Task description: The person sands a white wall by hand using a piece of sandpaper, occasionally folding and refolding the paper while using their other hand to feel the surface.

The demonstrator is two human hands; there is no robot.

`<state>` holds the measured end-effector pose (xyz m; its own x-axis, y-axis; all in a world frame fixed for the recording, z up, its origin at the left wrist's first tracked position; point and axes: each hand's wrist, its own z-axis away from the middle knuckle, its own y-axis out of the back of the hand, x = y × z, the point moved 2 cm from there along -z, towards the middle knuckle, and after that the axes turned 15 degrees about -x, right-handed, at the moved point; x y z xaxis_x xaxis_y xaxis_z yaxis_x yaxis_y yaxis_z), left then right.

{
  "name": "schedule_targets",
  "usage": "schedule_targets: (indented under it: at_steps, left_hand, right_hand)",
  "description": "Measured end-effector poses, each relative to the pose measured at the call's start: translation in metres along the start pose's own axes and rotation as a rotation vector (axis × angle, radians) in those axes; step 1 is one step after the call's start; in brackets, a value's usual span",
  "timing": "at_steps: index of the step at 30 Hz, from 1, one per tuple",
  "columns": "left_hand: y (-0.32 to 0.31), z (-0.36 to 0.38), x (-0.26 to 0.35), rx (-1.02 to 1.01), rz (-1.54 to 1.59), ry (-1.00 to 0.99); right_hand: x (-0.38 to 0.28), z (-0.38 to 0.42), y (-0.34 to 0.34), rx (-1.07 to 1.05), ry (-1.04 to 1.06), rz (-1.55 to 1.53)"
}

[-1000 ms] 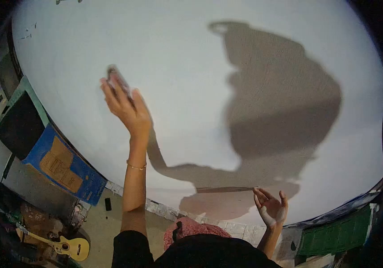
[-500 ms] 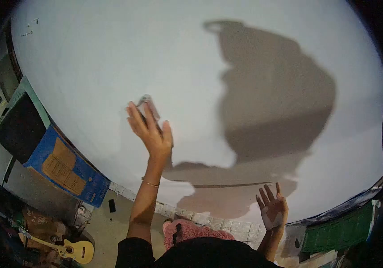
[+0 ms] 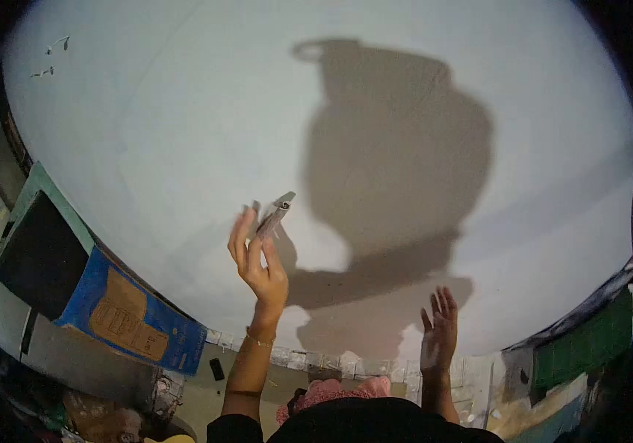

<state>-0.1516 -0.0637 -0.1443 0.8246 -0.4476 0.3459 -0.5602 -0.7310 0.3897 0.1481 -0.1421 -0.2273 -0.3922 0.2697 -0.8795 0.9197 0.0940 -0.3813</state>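
Now the small grey sanding block (image 3: 275, 213) sits lower on the white wall (image 3: 147, 133) than a second ago, when it was up near the wall's upper left; it has come down and rightward, and it is tilted, one edge lifted toward the shadow (image 3: 398, 140). The left hand (image 3: 257, 262) grasps it between fingertips and thumb, fingers extended, a thin bracelet (image 3: 259, 340) at the wrist. The right hand (image 3: 440, 328) is empty and spread open, fingers up, close to the wall's lower edge, much where it was before. Below left, a blue carton (image 3: 133, 314) leans by a dark panel (image 3: 40, 251), both shifted slightly as the view turned.
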Motion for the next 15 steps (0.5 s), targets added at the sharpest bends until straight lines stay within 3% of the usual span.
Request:
schedule_targets:
  at_steps: [1, 3, 5, 10, 13, 15]
  left_hand:
    - [0.004, 0.001, 0.012, 0.018, 0.238, 0.067]
    - [0.016, 0.013, 0.034, 0.022, 0.359, 0.077]
    - [0.018, 0.041, 0.032, -0.399, 0.657, 0.396]
    - [0.026, 0.047, 0.036, -0.503, 0.956, 0.486]
    - [0.025, 0.057, 0.030, -0.594, 1.042, 0.553]
    - [0.027, 0.059, 0.031, -0.563, 1.005, 0.389]
  right_hand:
    - [0.002, 0.000, -0.015, -0.083, 0.028, 0.065]
    - [0.002, 0.001, -0.051, -0.193, 0.046, 0.002]
    - [0.007, -0.001, -0.076, -0.220, 0.069, 0.027]
    - [0.007, -0.014, -0.131, -0.591, 0.086, -0.136]
    - [0.001, -0.007, -0.140, -0.539, -0.013, -0.063]
    - [-0.001, -0.007, -0.144, -0.418, -0.012, -0.039]
